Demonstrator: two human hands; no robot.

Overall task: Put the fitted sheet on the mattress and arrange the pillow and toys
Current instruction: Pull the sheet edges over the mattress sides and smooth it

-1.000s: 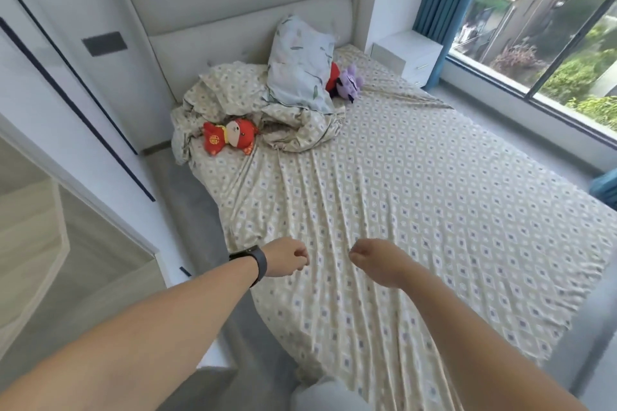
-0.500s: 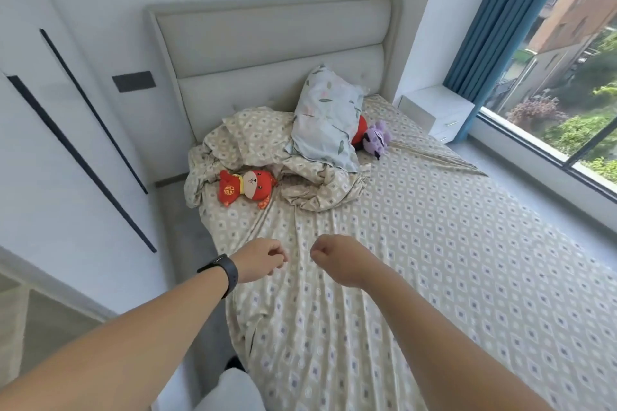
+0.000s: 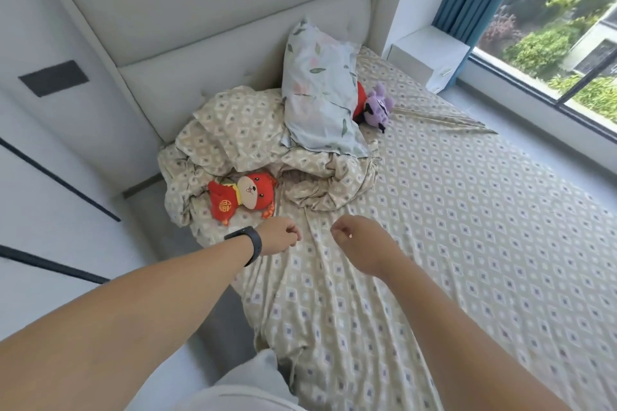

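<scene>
The red toy [image 3: 245,195] is lying on the bunched fitted sheet [image 3: 467,227], just past the left hand [image 3: 278,237]. Both the left hand and the right hand [image 3: 360,243] are hanging curled over the sheet, holding nothing. Farther back, the pillow [image 3: 319,100] is leaning beside the purple toy [image 3: 377,108].

red plush toy [image 3: 243,196], gold circular emblem with a Chinese character on its body, character too small to read
</scene>
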